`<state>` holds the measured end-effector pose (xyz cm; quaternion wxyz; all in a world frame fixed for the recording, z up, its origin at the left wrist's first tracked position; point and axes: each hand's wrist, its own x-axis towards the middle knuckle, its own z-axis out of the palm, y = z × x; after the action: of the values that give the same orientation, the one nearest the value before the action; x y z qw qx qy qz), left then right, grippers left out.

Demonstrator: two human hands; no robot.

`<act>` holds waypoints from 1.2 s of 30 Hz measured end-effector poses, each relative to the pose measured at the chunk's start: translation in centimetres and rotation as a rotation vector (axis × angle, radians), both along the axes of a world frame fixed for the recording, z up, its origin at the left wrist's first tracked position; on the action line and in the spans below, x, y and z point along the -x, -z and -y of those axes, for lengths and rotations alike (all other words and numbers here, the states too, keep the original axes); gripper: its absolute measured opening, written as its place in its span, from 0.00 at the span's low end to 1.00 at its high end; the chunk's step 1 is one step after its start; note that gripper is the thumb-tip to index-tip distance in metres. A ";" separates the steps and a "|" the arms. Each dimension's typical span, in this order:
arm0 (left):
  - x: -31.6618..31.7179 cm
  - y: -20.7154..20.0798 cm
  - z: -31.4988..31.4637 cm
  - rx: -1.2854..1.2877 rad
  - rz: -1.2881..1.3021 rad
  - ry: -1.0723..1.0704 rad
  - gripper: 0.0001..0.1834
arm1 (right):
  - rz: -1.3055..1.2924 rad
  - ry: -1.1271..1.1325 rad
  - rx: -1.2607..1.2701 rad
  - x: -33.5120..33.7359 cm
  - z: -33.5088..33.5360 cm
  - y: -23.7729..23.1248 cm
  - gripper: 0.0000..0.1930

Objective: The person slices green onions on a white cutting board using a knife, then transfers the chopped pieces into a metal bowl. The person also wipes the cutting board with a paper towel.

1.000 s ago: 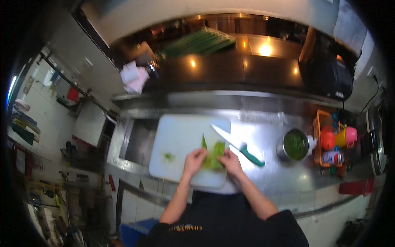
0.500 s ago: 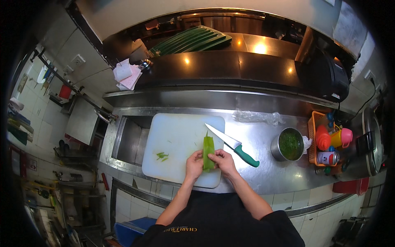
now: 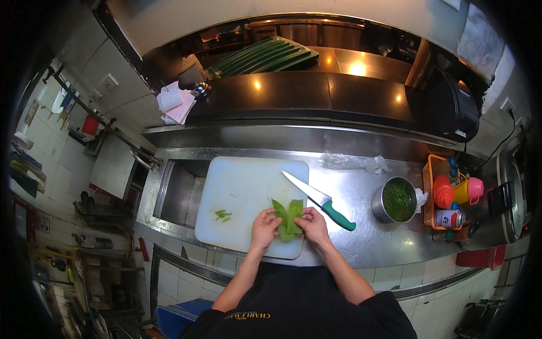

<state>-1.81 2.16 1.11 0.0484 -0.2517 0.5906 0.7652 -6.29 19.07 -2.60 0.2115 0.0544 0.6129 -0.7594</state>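
Between my two hands are flat green leaf pieces (image 3: 287, 219), spread in a V over the near right part of a white cutting board (image 3: 243, 181). My left hand (image 3: 265, 229) pinches the left piece by its edge. My right hand (image 3: 313, 226) pinches the right one, thumb in front. The lower ends of the leaves overlap. Lying across the board's right edge is a knife (image 3: 322, 200) with a green handle, its blade tip on the board. A few small green scraps (image 3: 222, 215) rest on the board's left side.
A metal pot (image 3: 397, 199) of chopped greens in liquid stands right of the knife. Beyond it is an orange basket (image 3: 430, 175) of bottles. Crumpled clear plastic (image 3: 354, 162) lies behind the board. Left of the board is a sink (image 3: 183, 192).
The narrow green strip has opened out into a V of leaf pieces. My hands have moved slightly apart, each with an edge.
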 end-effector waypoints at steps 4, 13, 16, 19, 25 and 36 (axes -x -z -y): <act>-0.1 -0.9 1.2 0.001 -0.005 0.043 0.13 | -0.079 -0.029 -0.125 0.0 0.3 0.8 0.13; 0.5 0.1 -0.3 0.225 -0.072 0.007 0.09 | -0.031 -0.114 0.014 -0.5 1.0 -0.4 0.08; 0.5 0.5 -0.4 0.217 -0.097 0.020 0.09 | -0.015 -0.143 0.028 -0.6 0.8 -0.9 0.08; 0.6 0.8 -0.5 0.173 -0.137 0.050 0.10 | -0.023 -0.172 0.047 -0.6 0.6 -1.0 0.09; 0.5 0.6 -0.3 -0.013 -0.104 0.080 0.17 | -0.094 -0.219 0.062 -0.3 -0.1 -0.3 0.08; -0.3 1.7 -0.7 -0.075 -0.137 0.101 0.15 | -0.052 -0.240 0.053 -0.8 -0.6 -1.0 0.13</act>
<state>-1.49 2.87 -0.62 0.0557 -0.1666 0.5752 0.7989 -5.51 19.67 -1.59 0.2863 -0.0446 0.5999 -0.7458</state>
